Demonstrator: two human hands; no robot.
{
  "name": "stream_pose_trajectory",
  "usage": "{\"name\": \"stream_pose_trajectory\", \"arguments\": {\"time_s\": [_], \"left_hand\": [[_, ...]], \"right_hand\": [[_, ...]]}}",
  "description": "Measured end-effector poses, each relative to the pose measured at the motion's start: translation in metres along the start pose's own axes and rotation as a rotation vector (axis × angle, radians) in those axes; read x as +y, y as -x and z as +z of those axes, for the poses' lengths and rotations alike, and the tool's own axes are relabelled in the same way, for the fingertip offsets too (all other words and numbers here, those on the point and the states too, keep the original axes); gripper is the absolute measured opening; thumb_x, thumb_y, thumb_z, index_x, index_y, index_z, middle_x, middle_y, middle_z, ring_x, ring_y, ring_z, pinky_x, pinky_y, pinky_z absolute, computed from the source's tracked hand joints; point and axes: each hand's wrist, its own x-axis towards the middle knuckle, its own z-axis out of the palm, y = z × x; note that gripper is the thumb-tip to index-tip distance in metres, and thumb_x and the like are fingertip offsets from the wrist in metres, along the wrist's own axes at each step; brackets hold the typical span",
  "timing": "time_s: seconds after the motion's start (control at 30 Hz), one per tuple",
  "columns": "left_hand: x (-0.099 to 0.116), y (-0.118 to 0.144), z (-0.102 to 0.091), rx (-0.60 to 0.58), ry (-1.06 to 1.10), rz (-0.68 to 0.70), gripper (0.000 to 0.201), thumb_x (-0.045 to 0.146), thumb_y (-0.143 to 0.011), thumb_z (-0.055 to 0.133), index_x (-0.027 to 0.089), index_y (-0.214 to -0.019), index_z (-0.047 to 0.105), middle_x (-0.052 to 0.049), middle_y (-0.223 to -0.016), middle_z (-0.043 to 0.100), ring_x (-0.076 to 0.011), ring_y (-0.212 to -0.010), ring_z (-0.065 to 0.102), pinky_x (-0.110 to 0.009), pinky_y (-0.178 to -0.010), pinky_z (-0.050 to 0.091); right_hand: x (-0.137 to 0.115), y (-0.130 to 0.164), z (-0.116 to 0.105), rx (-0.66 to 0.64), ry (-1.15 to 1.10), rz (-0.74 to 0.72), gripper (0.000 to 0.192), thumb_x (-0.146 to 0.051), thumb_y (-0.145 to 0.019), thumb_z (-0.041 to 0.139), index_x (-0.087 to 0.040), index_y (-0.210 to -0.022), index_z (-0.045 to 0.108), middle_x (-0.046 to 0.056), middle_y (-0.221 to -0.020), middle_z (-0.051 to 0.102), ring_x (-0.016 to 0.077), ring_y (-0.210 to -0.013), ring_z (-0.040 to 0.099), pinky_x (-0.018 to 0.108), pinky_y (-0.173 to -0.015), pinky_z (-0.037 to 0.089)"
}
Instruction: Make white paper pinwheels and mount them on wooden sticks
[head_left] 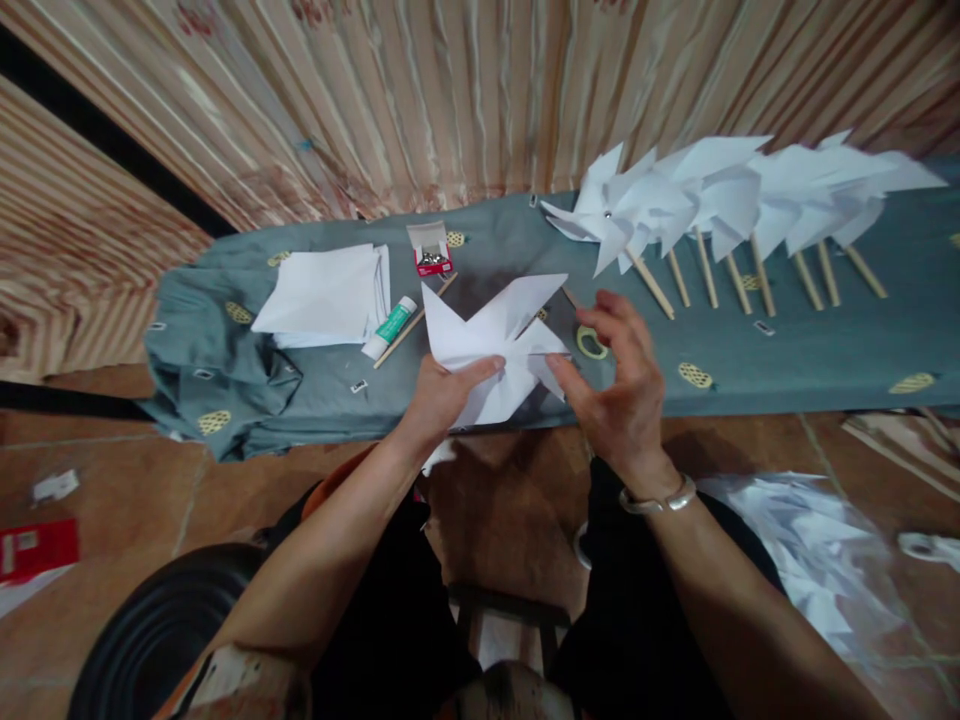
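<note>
The pinwheel [491, 345], a white paper one with folded points, is held just above the near edge of the bench [787, 340], about midway along it. Under and just behind it lie two thin sticks [411, 325], and touching them on the left is a white glue tube [390, 327] with a green label. Further left, toward the bench's left end, sits a loose stack of white paper [326, 293]. Near the far edge behind the pinwheel stands a small red box [432, 252], open, with metal pins inside. Just right of the pinwheel, partly hidden by fingers, lies a yellowish tape ring [592, 343]. Along the far right part of the bench a row of finished pinwheels [720, 205] lies with the wooden sticks pointing toward the near edge. A grey-green cloth with yellow motifs covers the bench. The left hand [439, 395] pinches the pinwheel's lower left part, thumb on top pressing near the centre, fingers underneath. The right hand [626, 385] touches the right point with thumb and forefinger, nearly closed on the paper, the other fingers spread loosely above the tape ring. A silver bangle [660, 498] circles the right wrist.
</note>
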Motion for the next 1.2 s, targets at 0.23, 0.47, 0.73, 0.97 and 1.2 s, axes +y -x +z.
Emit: {"name": "stream_pose_trajectory", "arguments": {"time_s": [0.23, 0.47, 0.73, 0.97, 1.2], "left_hand": [[0.001, 0.003, 0.005, -0.037, 0.063, -0.018, 0.038, 0.029, -0.056, 0.086, 0.013, -0.089, 0.075, -0.005, -0.089, 0.077, -0.0198, -0.077, 0.07, -0.032, -0.074, 0.057], [0.001, 0.003, 0.006, -0.048, 0.061, -0.041, 0.04, 0.031, -0.055, 0.087, 0.014, -0.089, 0.075, -0.005, -0.089, 0.077, -0.0205, -0.077, 0.07, -0.033, -0.076, 0.056], [0.003, 0.006, 0.007, -0.037, 0.074, -0.051, 0.036, 0.03, -0.055, 0.086, 0.012, -0.085, 0.075, -0.004, -0.082, 0.077, -0.0173, -0.07, 0.067, -0.03, -0.071, 0.055], [0.006, 0.009, 0.008, -0.049, 0.09, -0.061, 0.035, 0.027, -0.055, 0.085, 0.013, -0.085, 0.075, -0.004, -0.08, 0.076, -0.016, -0.069, 0.066, -0.028, -0.07, 0.054], [0.006, 0.009, 0.008, -0.048, 0.092, -0.039, 0.036, 0.024, -0.053, 0.085, 0.013, -0.086, 0.076, -0.004, -0.082, 0.076, -0.0172, -0.072, 0.067, -0.03, -0.073, 0.054]], "right_hand": [[-0.01, 0.008, 0.0, -0.119, 0.136, -0.154, 0.009, -0.03, -0.087, 0.063, -0.024, -0.089, 0.069, 0.007, -0.148, 0.045, 0.0313, -0.135, 0.044, 0.054, -0.112, 0.036], [-0.008, 0.011, 0.005, -0.142, 0.113, -0.105, 0.01, -0.033, -0.085, 0.066, -0.023, -0.086, 0.068, 0.006, -0.151, 0.043, 0.0331, -0.139, 0.04, 0.056, -0.114, 0.031], [-0.005, 0.012, 0.006, -0.136, 0.06, -0.09, 0.009, -0.031, -0.084, 0.066, -0.022, -0.084, 0.068, 0.007, -0.151, 0.043, 0.0312, -0.139, 0.041, 0.053, -0.112, 0.037], [-0.007, 0.012, 0.007, -0.144, 0.027, -0.062, 0.009, -0.028, -0.084, 0.066, -0.021, -0.079, 0.069, 0.007, -0.15, 0.045, 0.0299, -0.138, 0.044, 0.052, -0.112, 0.038], [-0.007, 0.012, 0.008, -0.143, 0.011, -0.044, 0.007, -0.027, -0.082, 0.067, -0.023, -0.077, 0.068, 0.006, -0.149, 0.046, 0.0302, -0.137, 0.045, 0.053, -0.111, 0.039]]}}
